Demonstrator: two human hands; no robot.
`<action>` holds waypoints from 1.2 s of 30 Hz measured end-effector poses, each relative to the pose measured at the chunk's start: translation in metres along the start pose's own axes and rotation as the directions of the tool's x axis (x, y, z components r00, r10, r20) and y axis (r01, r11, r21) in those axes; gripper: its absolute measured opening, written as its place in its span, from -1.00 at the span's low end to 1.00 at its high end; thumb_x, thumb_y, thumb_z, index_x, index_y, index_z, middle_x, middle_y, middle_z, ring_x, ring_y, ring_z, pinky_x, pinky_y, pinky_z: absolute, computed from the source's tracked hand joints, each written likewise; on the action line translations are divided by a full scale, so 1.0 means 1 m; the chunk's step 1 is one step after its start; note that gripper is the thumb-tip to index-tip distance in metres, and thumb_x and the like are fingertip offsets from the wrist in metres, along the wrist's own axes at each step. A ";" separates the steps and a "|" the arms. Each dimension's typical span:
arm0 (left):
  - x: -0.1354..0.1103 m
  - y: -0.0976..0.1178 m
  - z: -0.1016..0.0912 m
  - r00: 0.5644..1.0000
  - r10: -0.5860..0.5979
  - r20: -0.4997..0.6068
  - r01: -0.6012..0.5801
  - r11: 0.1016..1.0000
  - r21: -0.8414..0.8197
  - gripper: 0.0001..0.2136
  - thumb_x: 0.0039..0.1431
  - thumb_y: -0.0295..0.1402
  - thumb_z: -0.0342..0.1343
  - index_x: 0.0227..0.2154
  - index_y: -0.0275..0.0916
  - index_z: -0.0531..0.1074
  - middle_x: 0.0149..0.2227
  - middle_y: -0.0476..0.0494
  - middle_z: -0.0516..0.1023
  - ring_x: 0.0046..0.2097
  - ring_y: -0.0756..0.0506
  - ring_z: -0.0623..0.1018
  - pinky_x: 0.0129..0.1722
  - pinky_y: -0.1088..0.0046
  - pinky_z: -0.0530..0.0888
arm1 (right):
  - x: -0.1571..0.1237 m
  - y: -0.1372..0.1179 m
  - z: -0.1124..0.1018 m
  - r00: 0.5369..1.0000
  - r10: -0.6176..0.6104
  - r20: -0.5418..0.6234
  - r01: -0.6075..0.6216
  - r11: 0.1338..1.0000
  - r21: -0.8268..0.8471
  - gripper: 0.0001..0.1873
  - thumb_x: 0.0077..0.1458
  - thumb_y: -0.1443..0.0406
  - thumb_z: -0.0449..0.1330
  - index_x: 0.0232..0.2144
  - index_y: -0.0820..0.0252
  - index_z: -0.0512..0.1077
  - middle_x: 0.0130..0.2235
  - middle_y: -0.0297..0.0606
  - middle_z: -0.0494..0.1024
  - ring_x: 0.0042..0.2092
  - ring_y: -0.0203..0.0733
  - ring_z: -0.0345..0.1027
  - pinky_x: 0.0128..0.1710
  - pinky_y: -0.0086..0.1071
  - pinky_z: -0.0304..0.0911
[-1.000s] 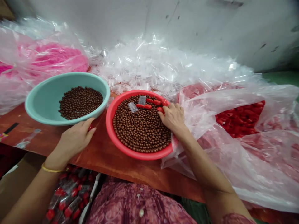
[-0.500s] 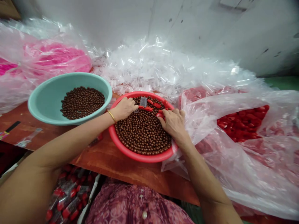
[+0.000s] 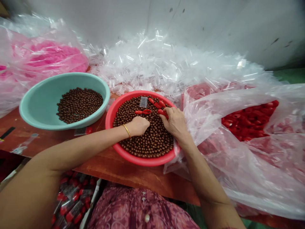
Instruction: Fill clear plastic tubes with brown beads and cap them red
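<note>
My left hand, with a gold bangle at the wrist, rests curled on the brown beads in a red plastic basin; its fingertips are hidden. My right hand is at the basin's far right, its fingers on a red plastic piece. Two more red pieces lie on the beads between my hands, and a small clear bag lies near the far rim. To the left stands a teal basin holding a heap of similar brown beads.
A mound of small clear bags lies behind the basins. Plastic sacks of pink parts and red parts flank them on a wooden table. Below its front edge, a box holds packed red items.
My left hand has moved from the table beside the teal basin, over the red basin's far rim, and down onto the beads. One clear bag seen earlier no longer shows.
</note>
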State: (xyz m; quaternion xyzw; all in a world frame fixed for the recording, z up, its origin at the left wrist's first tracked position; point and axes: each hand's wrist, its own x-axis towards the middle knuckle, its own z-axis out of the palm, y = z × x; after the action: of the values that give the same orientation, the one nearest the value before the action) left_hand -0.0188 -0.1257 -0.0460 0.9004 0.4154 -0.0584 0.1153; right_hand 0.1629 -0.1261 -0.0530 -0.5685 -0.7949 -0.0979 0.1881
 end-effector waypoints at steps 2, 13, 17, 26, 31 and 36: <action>0.006 -0.002 0.001 0.997 -0.072 -0.011 0.071 0.994 -0.080 -0.83 0.08 -0.50 0.00 -0.35 -0.39 0.50 -0.31 -0.34 0.59 -0.24 -0.19 0.58 -0.26 0.36 0.45 | 0.001 0.002 0.001 1.000 0.010 0.025 -0.012 0.997 0.076 -0.78 0.17 0.21 0.04 -0.24 0.23 0.36 -0.28 -0.09 0.52 -0.23 -0.04 0.34 -0.24 -0.26 0.15; -0.002 -0.010 0.001 0.956 -0.115 -0.270 -0.213 0.364 -0.907 -0.75 0.03 -0.39 0.12 -0.20 -0.36 0.40 -0.21 -0.15 0.54 -0.20 -0.03 0.49 -0.11 0.40 0.40 | 0.002 0.003 -0.004 1.000 0.001 -0.020 0.007 0.905 0.426 -0.83 0.11 0.22 0.04 -0.28 0.18 0.31 -0.28 -0.16 0.49 -0.25 -0.13 0.33 -0.22 -0.27 0.23; -0.002 -0.002 -0.006 0.935 -0.124 -0.333 -0.300 0.223 -0.927 -0.70 0.05 -0.40 0.10 -0.11 -0.33 0.36 -0.13 -0.15 0.49 -0.10 -0.04 0.46 -0.03 0.39 0.36 | 0.001 0.003 -0.001 0.992 -0.061 0.111 -0.009 0.842 0.540 -0.84 0.11 0.22 0.03 -0.29 0.17 0.31 -0.34 -0.23 0.47 -0.32 -0.18 0.32 -0.28 -0.31 0.25; 0.001 0.001 -0.004 0.899 -0.081 -0.431 -0.335 0.509 -0.793 -0.81 0.07 -0.42 0.07 -0.22 -0.33 0.39 -0.25 -0.11 0.49 -0.19 -0.06 0.45 -0.10 0.35 0.38 | 0.003 0.008 0.003 0.982 -0.021 0.189 -0.136 0.612 0.779 -0.66 0.10 0.03 0.03 -0.27 0.17 0.33 -0.29 -0.24 0.49 -0.26 -0.19 0.35 -0.20 -0.28 0.27; 0.004 0.000 0.001 0.883 -0.081 -0.462 -0.367 0.494 -0.788 -0.78 0.04 -0.43 0.11 -0.21 -0.32 0.40 -0.17 -0.17 0.48 -0.12 -0.08 0.45 -0.02 0.31 0.36 | 0.003 0.006 0.001 0.971 -0.042 0.237 -0.177 0.541 0.822 -0.68 0.01 0.03 0.13 -0.32 0.14 0.36 -0.35 -0.30 0.49 -0.33 -0.21 0.34 -0.29 -0.30 0.28; 0.005 -0.003 0.000 0.897 -0.095 -0.432 -0.343 0.469 -0.814 -0.78 0.04 -0.41 0.11 -0.21 -0.33 0.40 -0.23 -0.13 0.49 -0.18 -0.06 0.46 -0.10 0.37 0.39 | 0.002 0.004 0.000 0.961 0.009 0.277 -0.253 0.442 0.861 -0.70 -0.07 0.05 0.22 -0.40 0.13 0.37 -0.45 -0.37 0.45 -0.42 -0.26 0.29 -0.41 -0.37 0.24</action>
State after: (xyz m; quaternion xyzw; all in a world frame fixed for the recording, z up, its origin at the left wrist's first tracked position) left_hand -0.0172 -0.1201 -0.0475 0.7318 0.3318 0.3653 0.4701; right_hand 0.1660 -0.1224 -0.0526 -0.4531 -0.6973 0.4138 0.3703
